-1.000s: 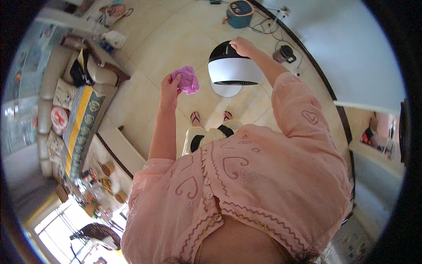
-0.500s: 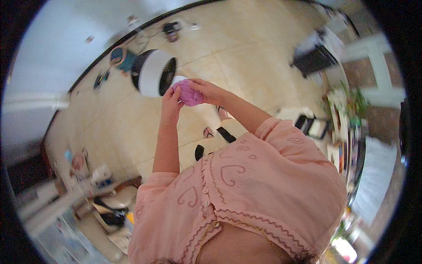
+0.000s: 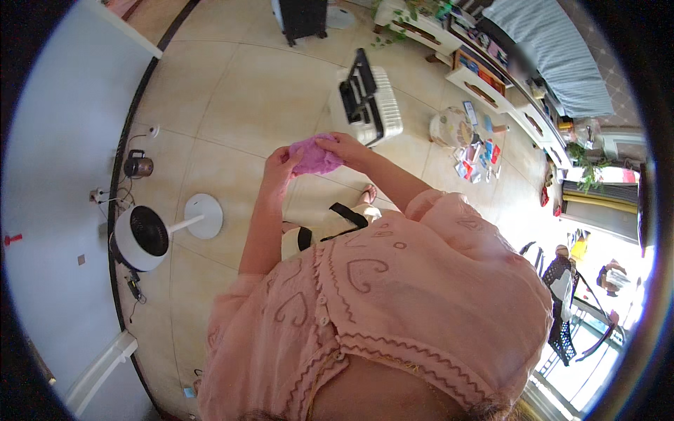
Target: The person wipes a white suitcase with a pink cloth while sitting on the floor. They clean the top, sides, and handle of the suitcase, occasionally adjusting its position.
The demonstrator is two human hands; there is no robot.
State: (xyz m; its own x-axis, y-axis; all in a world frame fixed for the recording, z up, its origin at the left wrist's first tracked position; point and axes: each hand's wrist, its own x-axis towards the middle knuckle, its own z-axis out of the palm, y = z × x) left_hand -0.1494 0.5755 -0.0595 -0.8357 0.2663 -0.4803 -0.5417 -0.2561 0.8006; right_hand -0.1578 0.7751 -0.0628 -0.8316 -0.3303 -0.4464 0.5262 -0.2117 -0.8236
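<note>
A crumpled purple cloth (image 3: 314,156) is held out in front of me between both hands. My left hand (image 3: 279,167) grips its left end, with the fingers closed on the fabric. At the opposite end my right hand (image 3: 349,150) pinches the cloth near its upper edge. Beyond my right hand, a white ribbed suitcase (image 3: 387,105) stands on the floor with black parts along its side.
To the left, a white fan (image 3: 142,238) on a round base stands by the wall, near a kettle (image 3: 139,165) and cables. Small items (image 3: 479,160) lie scattered beside a patterned round container (image 3: 449,128). A low white cabinet (image 3: 484,90) lines the far right.
My view has turned to the right, so the fan now sits farther left and the white suitcase has come into sight ahead. The cloth is spread wider between my hands.
</note>
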